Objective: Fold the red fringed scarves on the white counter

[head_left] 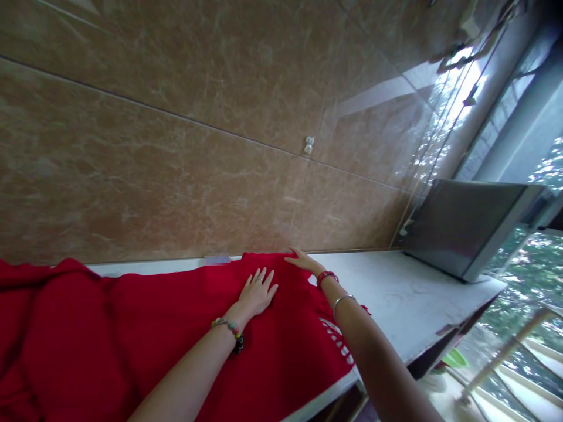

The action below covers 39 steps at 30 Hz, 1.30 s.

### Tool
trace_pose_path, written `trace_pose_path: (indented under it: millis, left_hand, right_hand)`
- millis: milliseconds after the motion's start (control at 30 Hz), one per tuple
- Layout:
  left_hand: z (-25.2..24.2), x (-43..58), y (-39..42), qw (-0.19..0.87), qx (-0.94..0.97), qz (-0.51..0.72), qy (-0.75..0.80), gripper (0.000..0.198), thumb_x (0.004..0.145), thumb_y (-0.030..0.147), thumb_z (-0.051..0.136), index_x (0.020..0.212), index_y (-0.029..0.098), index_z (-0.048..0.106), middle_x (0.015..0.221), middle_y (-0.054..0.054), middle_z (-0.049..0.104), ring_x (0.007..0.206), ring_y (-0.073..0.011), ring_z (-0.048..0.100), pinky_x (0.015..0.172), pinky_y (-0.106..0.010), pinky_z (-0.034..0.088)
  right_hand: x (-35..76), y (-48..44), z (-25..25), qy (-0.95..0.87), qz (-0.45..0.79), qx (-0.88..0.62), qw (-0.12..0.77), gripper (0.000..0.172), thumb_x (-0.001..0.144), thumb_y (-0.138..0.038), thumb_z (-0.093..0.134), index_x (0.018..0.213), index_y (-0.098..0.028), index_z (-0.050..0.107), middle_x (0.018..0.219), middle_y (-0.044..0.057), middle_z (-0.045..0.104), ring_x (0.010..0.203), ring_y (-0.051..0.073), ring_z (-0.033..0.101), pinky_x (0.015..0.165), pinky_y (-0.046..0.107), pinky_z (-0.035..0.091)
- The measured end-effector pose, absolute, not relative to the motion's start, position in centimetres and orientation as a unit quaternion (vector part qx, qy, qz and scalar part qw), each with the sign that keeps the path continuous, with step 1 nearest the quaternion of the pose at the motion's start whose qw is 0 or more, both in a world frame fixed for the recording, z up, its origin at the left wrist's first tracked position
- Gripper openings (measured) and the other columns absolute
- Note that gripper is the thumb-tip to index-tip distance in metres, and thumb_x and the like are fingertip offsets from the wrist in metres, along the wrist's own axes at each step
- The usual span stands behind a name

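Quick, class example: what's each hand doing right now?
Left hand: open, palm down on the red cloth.
Right hand: open, at the cloth's far edge.

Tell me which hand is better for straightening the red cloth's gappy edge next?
Probably the right hand: it touches the red cloth nearer the gappy edge; the left hand lies flat further in.

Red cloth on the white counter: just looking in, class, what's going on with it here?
A person has both bare hands at the red cloth. The left hand lies open and flat on it, while the right hand is at its far edge, near the brown wall. The cloth lies spread over the white counter, fairly smooth near the hands and folded toward the picture's left.
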State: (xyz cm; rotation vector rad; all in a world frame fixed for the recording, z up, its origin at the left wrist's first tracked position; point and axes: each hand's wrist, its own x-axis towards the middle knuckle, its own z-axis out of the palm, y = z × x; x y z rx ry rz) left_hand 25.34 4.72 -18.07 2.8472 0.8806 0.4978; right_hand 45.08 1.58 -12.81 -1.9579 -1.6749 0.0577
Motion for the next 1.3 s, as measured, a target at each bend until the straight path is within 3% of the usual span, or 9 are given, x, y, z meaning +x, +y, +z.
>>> trace_pose_path:
  millis: [167,333,533,700,800,933,1033,1300]
  left_hand:
    - [-18.1,25.2,4.6,0.06,0.942,0.139,0.299,0.053,0.09,0.045,0.022,0.136,0.018,0.027,0.141,-0.01,0.025,0.131,-0.0237,0.017,0.105,-0.041,0.017]
    - [-18.0,25.3,4.5,0.059,0.941,0.133,0.304,0.053,0.09,0.046,0.023,0.135,0.018,0.029,0.141,-0.01,0.026,0.13,-0.0233,0.018,0.105,-0.04,0.018]
    - [-17.7,25.3,4.4,0.056,0.942,0.121,0.308,0.053,0.09,0.046,0.023,0.135,0.018,0.029,0.141,-0.01,0.025,0.131,-0.0233,0.018,0.105,-0.041,0.018]
    - [-18.0,25.4,4.6,0.06,0.942,0.119,0.309,0.054,0.09,0.047,0.023,0.135,0.018,0.029,0.14,-0.01,0.027,0.13,-0.0241,0.02,0.104,-0.042,0.019]
    - [-18.2,25.6,4.7,0.064,0.94,0.128,0.308,0.054,0.089,0.048,0.024,0.134,0.018,0.03,0.14,-0.01,0.028,0.13,-0.0247,0.02,0.104,-0.043,0.019]
    - [-18.0,25.6,4.6,0.062,0.94,0.123,0.313,0.054,0.09,0.046,0.024,0.135,0.018,0.03,0.141,-0.009,0.027,0.13,-0.0247,0.019,0.104,-0.042,0.018]
    - [-17.7,25.5,4.3,0.054,0.939,0.111,0.32,0.054,0.09,0.045,0.024,0.135,0.017,0.029,0.141,-0.01,0.026,0.131,-0.0247,0.018,0.105,-0.041,0.017]
    - [-17.3,25.3,4.1,0.06,0.941,0.118,0.311,0.054,0.09,0.046,0.026,0.136,0.019,0.026,0.143,-0.009,0.02,0.131,-0.0255,0.013,0.105,-0.043,0.017]
  right_hand:
    - [46.5,3.8,-14.3,-0.626,0.062,-0.71,0.315,0.029,0.085,-0.031,0.049,0.11,-0.016,0.051,0.11,0.007,0.053,0.092,0.018,0.055,0.077,0.038,0.047]
    - [47.6,4.9,-14.3,-0.612,0.074,-0.692,0.375,0.017,0.072,-0.022,0.061,0.088,-0.016,0.064,0.09,0.004,0.066,0.082,0.017,0.06,0.077,0.029,0.047]
    - [49.1,4.8,-13.1,-0.532,0.046,-0.718,0.447,0.024,0.071,-0.019,0.054,0.092,-0.013,0.064,0.081,0.006,0.068,0.071,0.016,0.063,0.064,0.026,0.05]
    - [51.4,3.0,-11.9,-0.44,-0.045,-0.769,0.461,0.041,0.077,-0.014,0.035,0.113,-0.011,0.054,0.104,0.012,0.062,0.099,0.022,0.056,0.08,0.034,0.045]
    - [52.0,2.2,-11.0,-0.43,-0.064,-0.792,0.429,0.042,0.081,-0.013,0.03,0.117,-0.012,0.051,0.109,0.012,0.059,0.106,0.024,0.05,0.088,0.038,0.04]
    - [50.4,2.5,-10.5,-0.515,-0.001,-0.787,0.34,0.027,0.085,-0.024,0.045,0.109,-0.016,0.054,0.106,0.008,0.058,0.093,0.019,0.056,0.08,0.036,0.045]
    - [48.4,3.2,-10.9,-0.569,0.039,-0.774,0.275,0.027,0.085,-0.032,0.048,0.108,-0.018,0.053,0.112,0.006,0.053,0.093,0.018,0.054,0.078,0.037,0.047]
    - [46.7,2.7,-10.0,-0.619,0.097,-0.77,0.121,0.025,0.085,-0.031,0.049,0.107,-0.019,0.054,0.111,0.006,0.053,0.094,0.018,0.054,0.079,0.036,0.046]
